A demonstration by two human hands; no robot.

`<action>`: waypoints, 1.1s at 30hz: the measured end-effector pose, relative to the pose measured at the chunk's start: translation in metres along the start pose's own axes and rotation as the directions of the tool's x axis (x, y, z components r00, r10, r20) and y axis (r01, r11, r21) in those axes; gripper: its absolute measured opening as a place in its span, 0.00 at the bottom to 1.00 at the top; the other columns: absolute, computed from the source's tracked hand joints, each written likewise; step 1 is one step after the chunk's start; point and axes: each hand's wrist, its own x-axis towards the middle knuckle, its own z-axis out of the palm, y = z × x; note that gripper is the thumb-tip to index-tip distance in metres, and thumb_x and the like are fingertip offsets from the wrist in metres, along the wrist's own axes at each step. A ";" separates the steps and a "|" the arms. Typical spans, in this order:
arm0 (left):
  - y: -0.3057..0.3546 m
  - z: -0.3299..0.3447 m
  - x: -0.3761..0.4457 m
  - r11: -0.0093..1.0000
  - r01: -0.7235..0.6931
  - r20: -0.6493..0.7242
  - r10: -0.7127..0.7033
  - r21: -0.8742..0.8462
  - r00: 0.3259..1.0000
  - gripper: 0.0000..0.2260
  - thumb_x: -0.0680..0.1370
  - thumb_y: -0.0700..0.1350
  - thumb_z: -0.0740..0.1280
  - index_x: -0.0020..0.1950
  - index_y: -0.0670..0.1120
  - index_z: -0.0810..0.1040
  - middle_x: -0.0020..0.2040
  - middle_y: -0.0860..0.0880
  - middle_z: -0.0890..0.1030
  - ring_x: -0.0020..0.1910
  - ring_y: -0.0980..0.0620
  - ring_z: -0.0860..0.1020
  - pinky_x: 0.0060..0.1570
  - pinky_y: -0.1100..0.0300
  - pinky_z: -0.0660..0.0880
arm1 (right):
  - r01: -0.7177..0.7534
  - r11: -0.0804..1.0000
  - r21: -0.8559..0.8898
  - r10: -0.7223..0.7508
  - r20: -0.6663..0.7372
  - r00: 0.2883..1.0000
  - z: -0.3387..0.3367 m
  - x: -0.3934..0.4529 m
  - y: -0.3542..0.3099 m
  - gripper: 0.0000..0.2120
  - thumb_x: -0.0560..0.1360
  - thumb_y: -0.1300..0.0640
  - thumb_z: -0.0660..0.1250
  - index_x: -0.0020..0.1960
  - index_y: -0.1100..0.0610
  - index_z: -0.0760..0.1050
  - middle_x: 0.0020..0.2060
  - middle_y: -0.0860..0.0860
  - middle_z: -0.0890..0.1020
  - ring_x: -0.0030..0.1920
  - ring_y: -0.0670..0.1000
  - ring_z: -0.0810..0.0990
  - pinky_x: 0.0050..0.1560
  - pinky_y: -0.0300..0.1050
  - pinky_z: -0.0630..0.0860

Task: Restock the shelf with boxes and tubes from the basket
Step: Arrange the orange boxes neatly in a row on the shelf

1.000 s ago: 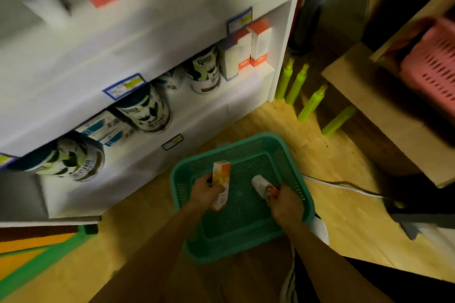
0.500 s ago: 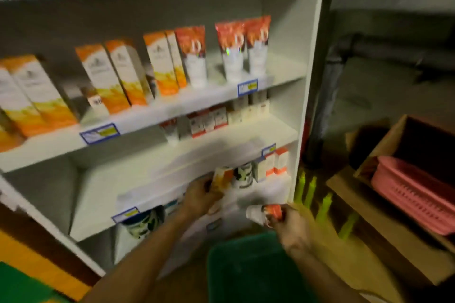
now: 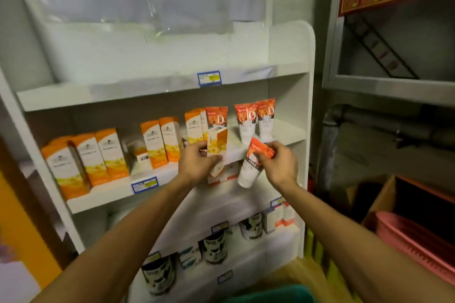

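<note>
My left hand (image 3: 197, 163) grips an orange and white box (image 3: 217, 141) upright, just in front of the middle shelf (image 3: 118, 193) of the white shelf unit. My right hand (image 3: 278, 163) pinches the orange crimped end of a white tube (image 3: 250, 170), which hangs tilted with its cap end down. Behind them the shelf holds several matching orange boxes (image 3: 108, 152) on the left and three orange and white tubes (image 3: 266, 120) standing on the right. Only the rim of the green basket (image 3: 278, 295) shows at the bottom edge.
Black and white cans (image 3: 214, 246) and small boxes fill the lower shelves. The top shelf (image 3: 147, 91) carries a blue price label. A cardboard box holding a pink basket (image 3: 413, 241) stands at the right, next to a grey metal rack (image 3: 389, 88).
Both hands lifted the box and the tube out of the green basket on the floor and raised them to the middle shelf. My view swung upward from the floor to the shelves.
</note>
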 end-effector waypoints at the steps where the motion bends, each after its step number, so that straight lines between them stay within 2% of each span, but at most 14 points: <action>1: 0.006 -0.005 0.006 1.000 -0.001 -0.031 0.002 0.027 1.000 0.14 0.72 0.42 0.77 0.56 0.50 0.83 0.52 0.53 0.85 0.46 0.57 0.83 0.52 0.56 0.81 | 0.009 1.000 0.018 -0.009 -0.006 1.000 0.000 0.011 -0.010 0.12 0.72 0.47 0.74 0.52 0.52 0.81 0.46 0.50 0.85 0.46 0.53 0.82 0.43 0.44 0.73; 7: 0.014 -0.020 0.044 0.988 0.101 -0.169 -0.080 0.119 0.982 0.21 0.73 0.43 0.77 0.65 0.46 0.79 0.58 0.49 0.83 0.54 0.49 0.82 0.57 0.53 0.79 | 0.059 0.995 0.079 -0.054 -0.060 0.997 0.017 0.059 -0.053 0.18 0.72 0.48 0.74 0.60 0.53 0.80 0.53 0.52 0.85 0.52 0.54 0.83 0.53 0.48 0.79; 12: -0.004 -0.005 0.070 0.980 0.140 -0.212 -0.109 0.138 0.971 0.20 0.76 0.42 0.74 0.67 0.47 0.77 0.60 0.49 0.82 0.58 0.48 0.81 0.59 0.53 0.78 | 0.179 0.983 0.028 -0.180 0.007 0.984 0.052 0.090 -0.068 0.18 0.75 0.49 0.72 0.63 0.53 0.78 0.56 0.50 0.84 0.54 0.52 0.82 0.58 0.54 0.80; 15: -0.015 0.004 0.085 0.981 0.127 -0.226 -0.093 0.144 0.970 0.20 0.77 0.44 0.72 0.68 0.48 0.75 0.61 0.49 0.81 0.58 0.48 0.81 0.59 0.50 0.79 | 0.219 0.975 -0.031 -0.218 0.056 0.974 0.075 0.102 -0.068 0.20 0.76 0.53 0.71 0.67 0.55 0.75 0.59 0.52 0.82 0.58 0.53 0.81 0.61 0.50 0.78; 17: -0.020 0.009 0.094 0.976 0.108 -0.232 -0.062 0.192 0.971 0.20 0.78 0.44 0.71 0.69 0.48 0.74 0.62 0.49 0.80 0.60 0.47 0.80 0.59 0.49 0.79 | 0.243 0.969 -0.051 -0.241 0.049 0.969 0.087 0.109 -0.066 0.19 0.77 0.55 0.69 0.67 0.55 0.74 0.60 0.52 0.81 0.59 0.53 0.81 0.60 0.48 0.77; 21: -0.036 0.016 0.114 0.943 0.108 -0.291 -0.013 0.313 0.956 0.18 0.76 0.49 0.72 0.64 0.51 0.74 0.66 0.47 0.77 0.66 0.44 0.75 0.61 0.46 0.78 | 0.345 0.935 -0.082 -0.340 0.062 0.938 0.103 0.119 -0.067 0.20 0.78 0.58 0.69 0.68 0.56 0.72 0.62 0.53 0.79 0.62 0.53 0.79 0.61 0.43 0.73; 24: -0.032 0.016 0.120 0.932 0.134 -0.315 -0.022 0.338 0.949 0.18 0.76 0.47 0.72 0.64 0.48 0.75 0.61 0.46 0.79 0.61 0.45 0.77 0.60 0.49 0.78 | 0.384 0.917 -0.104 -0.379 0.072 0.923 0.107 0.127 -0.065 0.20 0.78 0.59 0.69 0.69 0.56 0.71 0.63 0.52 0.78 0.63 0.52 0.77 0.59 0.38 0.68; 29: -0.028 0.019 0.114 0.927 0.131 -0.305 -0.019 0.351 0.952 0.28 0.75 0.46 0.73 0.71 0.48 0.67 0.67 0.47 0.75 0.67 0.44 0.73 0.67 0.48 0.73 | 0.401 0.909 -0.117 -0.391 0.100 0.915 0.107 0.130 -0.058 0.26 0.77 0.58 0.70 0.72 0.55 0.67 0.68 0.52 0.73 0.67 0.53 0.73 0.64 0.45 0.71; 33: -0.026 0.020 0.109 0.919 0.106 -0.314 0.021 0.380 0.949 0.31 0.74 0.46 0.73 0.73 0.50 0.62 0.69 0.47 0.72 0.68 0.45 0.73 0.65 0.47 0.74 | 0.427 0.893 -0.144 -0.416 0.100 0.904 0.105 0.125 -0.053 0.28 0.76 0.57 0.71 0.73 0.54 0.67 0.73 0.51 0.68 0.70 0.53 0.71 0.66 0.48 0.72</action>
